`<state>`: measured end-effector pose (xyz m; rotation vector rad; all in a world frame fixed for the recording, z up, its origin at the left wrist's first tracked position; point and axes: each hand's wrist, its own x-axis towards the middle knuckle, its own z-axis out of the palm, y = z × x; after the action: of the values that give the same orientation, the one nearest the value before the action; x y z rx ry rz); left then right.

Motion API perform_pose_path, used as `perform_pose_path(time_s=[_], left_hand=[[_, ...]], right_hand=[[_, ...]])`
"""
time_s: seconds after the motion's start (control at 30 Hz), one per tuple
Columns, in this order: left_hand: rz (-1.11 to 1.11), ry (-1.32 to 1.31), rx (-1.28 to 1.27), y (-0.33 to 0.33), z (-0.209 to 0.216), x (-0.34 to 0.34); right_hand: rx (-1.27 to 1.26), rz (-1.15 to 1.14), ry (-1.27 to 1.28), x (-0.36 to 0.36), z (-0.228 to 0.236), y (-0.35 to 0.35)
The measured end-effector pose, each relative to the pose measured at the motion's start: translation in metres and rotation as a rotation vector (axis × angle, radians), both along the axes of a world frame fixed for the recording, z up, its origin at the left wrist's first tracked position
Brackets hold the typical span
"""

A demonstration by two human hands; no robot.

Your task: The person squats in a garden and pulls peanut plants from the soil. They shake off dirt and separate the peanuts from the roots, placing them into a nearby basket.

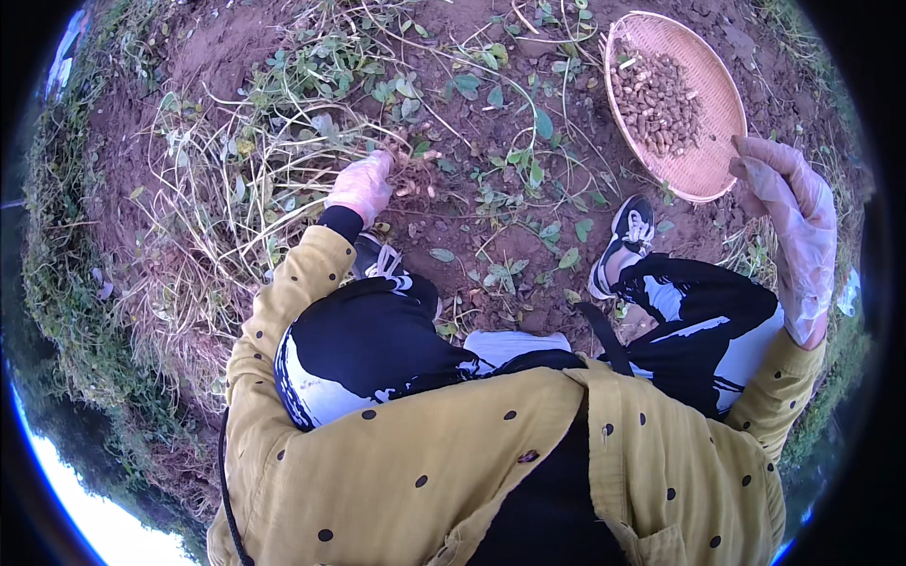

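Peanut plant (415,174) under left hand (360,186); right hand (788,212) apart.

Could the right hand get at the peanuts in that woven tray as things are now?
Probably yes. The right hand, gloved and open, hangs just beside the rim of the woven tray, and nothing lies between it and the peanuts heaped inside.

daylight, soft shade | sharp centre | fisheye bending, dark rim

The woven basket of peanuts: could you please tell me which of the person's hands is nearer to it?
The right hand, which is open beside the woven basket's lower right rim. The left hand is far off to the left, gripping a peanut plant on the soil.
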<state>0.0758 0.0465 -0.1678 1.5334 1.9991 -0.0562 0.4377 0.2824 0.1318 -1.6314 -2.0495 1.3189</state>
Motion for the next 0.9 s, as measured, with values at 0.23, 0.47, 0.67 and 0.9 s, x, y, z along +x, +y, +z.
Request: perform_pose_path(time_s=[0.23,0.47,0.67,0.9], left_hand=[[-0.051,-0.023,-0.432,0.02,-0.003,-0.004],[0.539,-0.915,0.084,0.052,0.084,-0.006],[0.349,-1.069,0.073,0.075,0.27,0.035],[0.336,-1.112,0.284,0.058,0.33,0.09]], right_hand=[[0.073,0.244,-0.004,-0.017,0.009,-0.008],[0.11,0.436,0.099,0.001,-0.004,-0.006],[0.134,0.425,0.34,-0.017,-0.003,-0.026],[0.055,0.268,0.645,-0.042,0.011,-0.022]])
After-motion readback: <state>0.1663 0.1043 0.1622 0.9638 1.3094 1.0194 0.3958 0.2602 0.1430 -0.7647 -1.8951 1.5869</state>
